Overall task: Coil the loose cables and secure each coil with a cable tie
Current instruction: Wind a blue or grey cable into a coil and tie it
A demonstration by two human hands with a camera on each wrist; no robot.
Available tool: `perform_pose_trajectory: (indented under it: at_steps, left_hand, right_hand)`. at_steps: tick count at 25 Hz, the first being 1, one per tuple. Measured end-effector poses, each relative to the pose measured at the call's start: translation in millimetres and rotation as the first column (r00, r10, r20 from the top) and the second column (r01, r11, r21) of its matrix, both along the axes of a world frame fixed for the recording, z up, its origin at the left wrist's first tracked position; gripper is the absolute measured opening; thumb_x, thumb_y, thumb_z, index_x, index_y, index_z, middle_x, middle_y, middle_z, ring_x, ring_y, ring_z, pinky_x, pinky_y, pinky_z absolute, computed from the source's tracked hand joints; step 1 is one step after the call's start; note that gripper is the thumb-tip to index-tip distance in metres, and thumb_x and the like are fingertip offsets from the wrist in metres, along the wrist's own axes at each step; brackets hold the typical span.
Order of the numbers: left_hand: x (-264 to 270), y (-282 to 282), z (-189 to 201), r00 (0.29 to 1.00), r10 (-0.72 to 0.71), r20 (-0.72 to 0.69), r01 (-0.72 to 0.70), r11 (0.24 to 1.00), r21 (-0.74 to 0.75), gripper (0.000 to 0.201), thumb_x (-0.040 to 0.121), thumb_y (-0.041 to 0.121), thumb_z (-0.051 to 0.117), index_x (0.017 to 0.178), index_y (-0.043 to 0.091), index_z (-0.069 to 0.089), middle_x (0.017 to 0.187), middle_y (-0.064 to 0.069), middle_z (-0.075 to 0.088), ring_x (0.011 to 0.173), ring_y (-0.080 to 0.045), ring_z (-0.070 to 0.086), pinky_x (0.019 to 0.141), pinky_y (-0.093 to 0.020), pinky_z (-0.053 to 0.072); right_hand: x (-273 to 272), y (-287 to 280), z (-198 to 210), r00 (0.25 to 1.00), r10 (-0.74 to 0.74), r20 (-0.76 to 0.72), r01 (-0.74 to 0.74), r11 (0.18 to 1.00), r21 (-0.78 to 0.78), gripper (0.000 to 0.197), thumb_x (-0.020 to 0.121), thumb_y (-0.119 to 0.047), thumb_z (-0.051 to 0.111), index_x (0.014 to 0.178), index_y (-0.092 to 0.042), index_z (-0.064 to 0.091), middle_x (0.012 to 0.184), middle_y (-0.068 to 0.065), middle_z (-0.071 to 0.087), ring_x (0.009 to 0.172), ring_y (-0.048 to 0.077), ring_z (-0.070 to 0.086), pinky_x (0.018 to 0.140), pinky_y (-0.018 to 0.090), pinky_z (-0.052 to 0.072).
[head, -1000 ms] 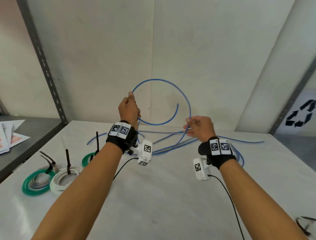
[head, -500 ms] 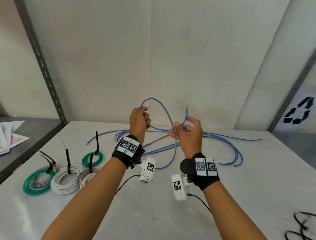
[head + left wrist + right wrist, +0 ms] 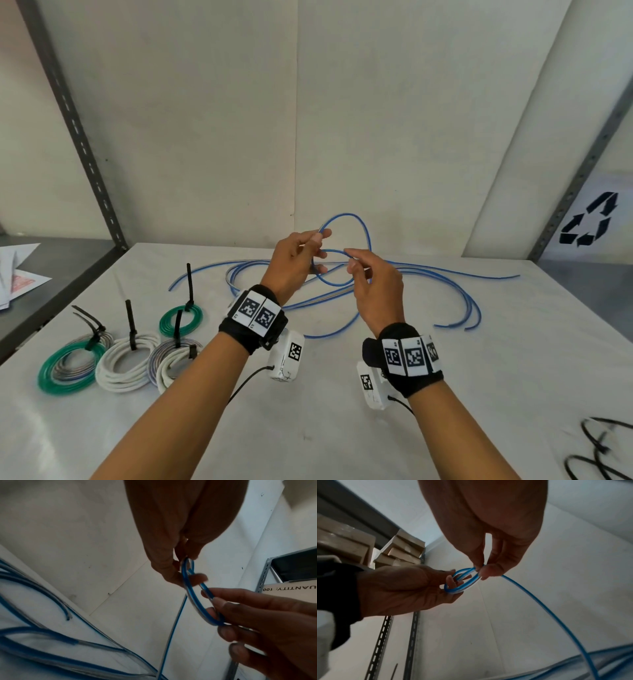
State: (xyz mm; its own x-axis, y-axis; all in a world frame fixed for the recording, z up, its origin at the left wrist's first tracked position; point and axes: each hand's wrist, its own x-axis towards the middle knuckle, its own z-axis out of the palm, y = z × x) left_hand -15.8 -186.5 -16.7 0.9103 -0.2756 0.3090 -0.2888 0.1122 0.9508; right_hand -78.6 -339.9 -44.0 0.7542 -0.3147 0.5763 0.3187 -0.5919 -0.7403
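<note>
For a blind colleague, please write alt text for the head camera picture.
Two hands, left hand and right hand, pinch a small loop of blue cable above a white table; the rest lies loose behind. Four tied coils lie at the left, spare black cable ties at the lower right.

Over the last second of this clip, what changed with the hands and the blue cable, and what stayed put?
The hands came together: the left hand dropped from its raised position and the right hand moved in towards it. The wide arc of blue cable shrank into a small loop pinched by both hands. The rest of the cable still trails on the table. The tied coils at left did not move.
</note>
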Motion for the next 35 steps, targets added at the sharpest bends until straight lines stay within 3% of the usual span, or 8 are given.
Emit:
perform_pose_trajectory:
  at_steps: [6,11,14,17,22,26,29,35]
  left_hand:
    - [0.7,10.4,-2.4,0.972,-0.227,-0.058,0.233,0.91,0.343,0.024,0.101,0.012,0.058,0.103,-0.008,0.071,0.087,-0.016,0.072,0.083,-0.025,0.071,0.087,-0.044,0.061]
    - [-1.8,11.0,-2.0,0.974,-0.226,0.031,0.18,0.844,0.505,0.016,0.098,0.013,0.063,0.102,0.0,0.073,0.087,-0.013,0.077,0.084,-0.026,0.075,0.082,-0.037,0.062]
    - [-1.5,9.5,-0.2,0.973,-0.189,0.131,0.076,0.803,0.59,0.015,0.098,0.014,0.064,0.102,0.004,0.075,0.084,-0.008,0.076,0.079,-0.019,0.075,0.078,-0.031,0.062]
    - [0.0,14.2,1.1,0.98,-0.164,0.116,0.076,0.835,0.545,0.012,0.095,0.011,0.068,0.103,0.007,0.076,0.079,-0.003,0.076,0.075,-0.017,0.075,0.074,-0.029,0.062]
    - [-8.2,16.5,7.1,0.978,-0.18,0.105,0.099,0.846,0.525,0.015,0.09,0.02,0.075,0.098,0.007,0.077,0.077,-0.005,0.077,0.074,-0.018,0.075,0.065,-0.029,0.061]
    - [-8.8,27.1,14.2,0.983,-0.178,0.051,0.133,0.869,0.476,0.013,0.087,0.016,0.079,0.097,0.008,0.078,0.081,-0.009,0.077,0.079,-0.022,0.076,0.071,-0.033,0.063]
    - [-8.0,32.4,18.1,0.986,-0.167,0.021,0.143,0.897,0.418,0.015,0.086,0.015,0.08,0.099,0.008,0.078,0.084,-0.01,0.078,0.081,-0.022,0.076,0.077,-0.034,0.063]
    - [-8.1,29.8,21.2,0.988,-0.154,0.013,0.144,0.946,0.292,0.02,0.09,0.014,0.074,0.103,-0.001,0.074,0.086,-0.015,0.077,0.081,-0.025,0.076,0.079,-0.039,0.063]
  right_hand:
    - [-5.1,-1.9,5.3,0.997,-0.068,0.023,0.071,0.98,-0.186,0.02,0.097,-0.016,0.062,0.113,-0.025,0.07,0.097,-0.006,0.073,0.082,0.015,0.062,0.074,0.038,0.052]
    - [-5.4,-6.1,5.3,0.998,-0.017,-0.068,-0.001,0.968,-0.25,0.047,0.098,-0.019,0.062,0.14,-0.039,0.054,0.091,-0.006,0.069,0.086,0.015,0.059,0.074,0.029,0.048]
    - [-3.7,-6.2,2.3,0.992,-0.11,-0.057,0.085,0.939,-0.332,0.027,0.097,-0.028,0.064,0.123,-0.033,0.07,0.095,-0.003,0.066,0.096,0.021,0.055,0.077,0.039,0.051]
    - [-3.3,-7.8,2.9,0.97,-0.222,0.102,0.244,0.881,-0.406,0.014,0.088,-0.033,0.075,0.101,-0.032,0.076,0.1,-0.004,0.058,0.096,0.018,0.048,0.082,0.034,0.041]
    - [-4.8,-6.3,4.1,0.994,0.105,-0.016,-0.107,0.975,-0.195,0.008,0.091,-0.019,0.072,0.098,-0.022,0.076,0.094,-0.008,0.071,0.089,0.009,0.064,0.082,0.034,0.054]
    - [-7.6,-4.0,9.1,0.992,0.128,0.008,-0.127,0.988,-0.089,0.006,0.091,-0.02,0.073,0.095,-0.02,0.077,0.089,-0.011,0.073,0.086,0.0,0.064,0.077,0.01,0.045]
    - [-8.8,-1.3,12.5,0.994,0.09,0.058,-0.09,0.996,-0.018,0.005,0.091,-0.019,0.073,0.093,-0.017,0.077,0.086,-0.012,0.072,0.083,-0.003,0.062,0.073,0.005,0.041]
    - [-7.3,2.3,13.4,0.993,0.005,0.118,-0.04,0.953,0.3,0.008,0.093,-0.021,0.071,0.097,-0.017,0.076,0.085,-0.003,0.075,0.074,0.015,0.068,0.07,0.025,0.052]
